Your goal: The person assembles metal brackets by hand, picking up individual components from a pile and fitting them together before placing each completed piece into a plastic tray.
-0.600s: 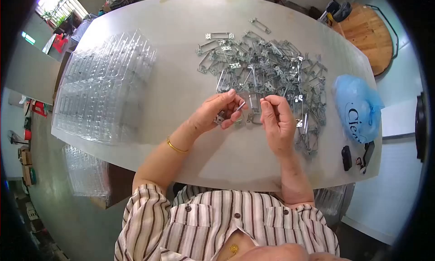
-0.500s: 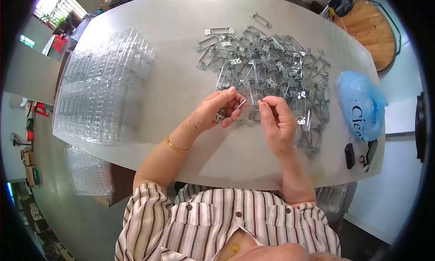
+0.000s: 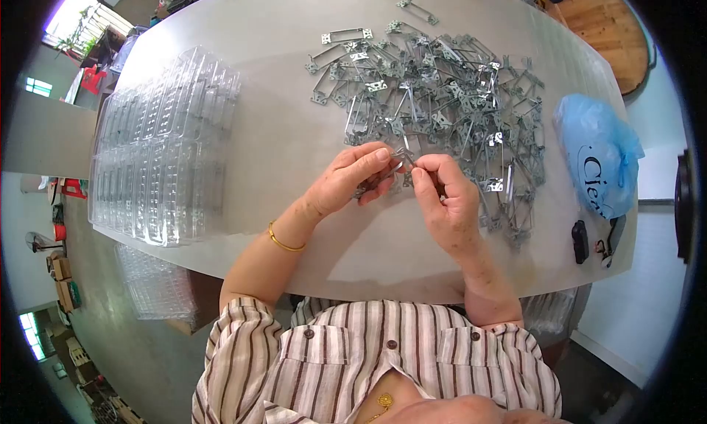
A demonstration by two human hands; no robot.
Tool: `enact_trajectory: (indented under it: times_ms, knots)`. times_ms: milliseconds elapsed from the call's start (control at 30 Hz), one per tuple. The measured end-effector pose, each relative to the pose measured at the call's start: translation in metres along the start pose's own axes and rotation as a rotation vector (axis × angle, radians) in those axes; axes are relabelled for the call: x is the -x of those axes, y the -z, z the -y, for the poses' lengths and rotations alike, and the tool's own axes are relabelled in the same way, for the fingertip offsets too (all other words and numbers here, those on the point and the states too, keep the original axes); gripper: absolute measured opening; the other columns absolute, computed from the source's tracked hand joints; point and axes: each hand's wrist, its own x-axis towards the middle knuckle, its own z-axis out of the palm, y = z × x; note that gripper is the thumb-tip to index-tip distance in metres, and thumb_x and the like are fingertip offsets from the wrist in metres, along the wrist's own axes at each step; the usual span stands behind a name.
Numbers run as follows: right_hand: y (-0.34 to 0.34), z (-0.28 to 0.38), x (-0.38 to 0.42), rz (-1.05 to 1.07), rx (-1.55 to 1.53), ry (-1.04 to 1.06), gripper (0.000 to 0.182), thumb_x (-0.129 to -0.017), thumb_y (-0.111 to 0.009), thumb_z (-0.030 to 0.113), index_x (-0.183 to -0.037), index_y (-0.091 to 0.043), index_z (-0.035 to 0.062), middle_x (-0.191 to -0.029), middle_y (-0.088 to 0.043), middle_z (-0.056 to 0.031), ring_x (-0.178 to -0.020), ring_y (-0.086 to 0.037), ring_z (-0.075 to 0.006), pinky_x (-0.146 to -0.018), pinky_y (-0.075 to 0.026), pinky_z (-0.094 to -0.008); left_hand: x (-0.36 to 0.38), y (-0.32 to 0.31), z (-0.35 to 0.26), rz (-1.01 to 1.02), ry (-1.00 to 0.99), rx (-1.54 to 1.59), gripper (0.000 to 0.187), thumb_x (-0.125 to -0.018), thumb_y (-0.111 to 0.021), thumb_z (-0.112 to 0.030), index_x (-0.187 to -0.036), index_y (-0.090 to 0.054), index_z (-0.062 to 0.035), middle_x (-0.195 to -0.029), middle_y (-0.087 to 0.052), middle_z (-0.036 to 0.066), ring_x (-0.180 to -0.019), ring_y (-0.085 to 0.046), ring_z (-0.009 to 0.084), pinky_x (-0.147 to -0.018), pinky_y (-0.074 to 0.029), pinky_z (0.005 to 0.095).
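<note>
Metal bracket (image 3: pixel 401 161) pinched between both hands (image 3: pixel 352 178) (image 3: pixel 444 199); its orientation cannot be told.

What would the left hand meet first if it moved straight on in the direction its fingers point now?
Most likely the right hand: the left hand points right and slightly up, and their fingertips almost meet over the small metal part they hold. Depth is unclear.

Silver-grey metal brackets (image 3: pixel 442 92), clear plastic trays (image 3: pixel 162 144), blue bag (image 3: pixel 600 162), brown-and-white striped shirt (image 3: pixel 375 365), gold bracelet (image 3: pixel 283 241)
</note>
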Motion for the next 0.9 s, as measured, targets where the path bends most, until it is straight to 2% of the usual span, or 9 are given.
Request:
enact_trajectory:
  times_ms: [300,400,467,600,700,767,900]
  knots:
    - [0.0002,0.0011,-0.0002,0.02,0.043,-0.001,0.002,-0.099,-0.063,0.004,-0.101,-0.063,0.0037,-0.069,-0.058,0.0013,-0.059,-0.049,-0.0028,-0.052,-0.042,-0.0229,0.0022,0.0,-0.0039,0.014,-0.035,-0.18,0.044,-0.106,-0.05,-0.045,-0.107,-0.062,-0.0031,-0.072,-0.056,0.0,-0.058,-0.046,0.0062,-0.05,-0.034,0.0229]
    - [0.0002,0.0012,0.0,0.014,0.043,0.008,0.002,-0.099,-0.063,0.004,-0.1,-0.063,0.0037,-0.069,-0.058,0.0014,-0.059,-0.049,-0.0031,-0.052,-0.042,-0.023,0.002,-0.0012,-0.0019,-0.055,-0.05,-0.232,0.043,-0.106,-0.052,-0.046,-0.099,-0.064,-0.0051,-0.072,-0.058,-0.002,-0.056,-0.045,0.0045,-0.05,-0.036,0.0228]
    - [0.0004,0.0003,0.0004,0.015,0.067,0.014,0.002,-0.099,-0.063,0.005,-0.101,-0.063,0.0037,-0.069,-0.058,0.0014,-0.059,-0.049,-0.003,-0.052,-0.042,-0.0229,0.0015,-0.0002,0.0006,-0.06,-0.112,-0.288,0.039,-0.106,-0.055,-0.041,-0.11,-0.063,-0.0039,-0.072,-0.054,-0.004,-0.058,-0.042,0.0041,-0.051,-0.033,0.0227]
    - [0.0002,0.0002,0.0016,0.025,0.052,-0.014,0.003,-0.099,-0.064,0.006,-0.101,-0.063,0.0036,-0.069,-0.057,0.0023,-0.059,-0.049,-0.0029,-0.052,-0.042,-0.0231,0.0034,-0.0015,-0.0026,-0.083,-0.128,-0.31,0.039,-0.106,-0.056,-0.041,-0.111,-0.064,-0.003,-0.072,-0.053,-0.005,-0.059,-0.041,0.0034,-0.051,-0.032,0.0221]
    - [-0.0007,0.0009,0.0022,0.05,0.021,-0.062,0.006,-0.1,-0.063,0.006,-0.105,-0.061,0.0029,-0.068,-0.056,0.0025,-0.06,-0.048,-0.0028,-0.052,-0.041,-0.0232,0.0024,0.0014,-0.0018,-0.091,-0.153,-0.359,0.04,-0.105,-0.057,-0.041,-0.11,-0.064,-0.0023,-0.073,-0.053,-0.004,-0.062,-0.044,0.004,-0.054,-0.035,0.0222]
    - [-0.0014,0.0014,0.0024,0.051,-0.02,-0.075,0.013,-0.101,-0.062,0.007,-0.111,-0.056,0.0016,-0.068,-0.056,0.0019,-0.06,-0.049,-0.0028,-0.053,-0.041,-0.0222,0.0016,0.0049,0.002,-0.073,-0.203,-0.505,0.039,-0.104,-0.06,-0.04,-0.107,-0.064,-0.0015,-0.074,-0.054,-0.004,-0.066,-0.047,0.0051,-0.057,-0.039,0.0228]
    - [-0.0003,-0.0005,0.0019,0.081,-0.064,-0.129,0.022,-0.102,-0.062,0.01,-0.119,-0.053,0.0003,-0.068,-0.059,-0.0004,-0.061,-0.052,-0.004,-0.055,-0.042,-0.0211,0.0015,0.0029,0.005,-0.052,-0.194,-0.424,0.038,-0.103,-0.062,-0.039,-0.106,-0.064,-0.0009,-0.075,-0.054,-0.003,-0.069,-0.049,0.0061,-0.06,-0.041,0.0235]
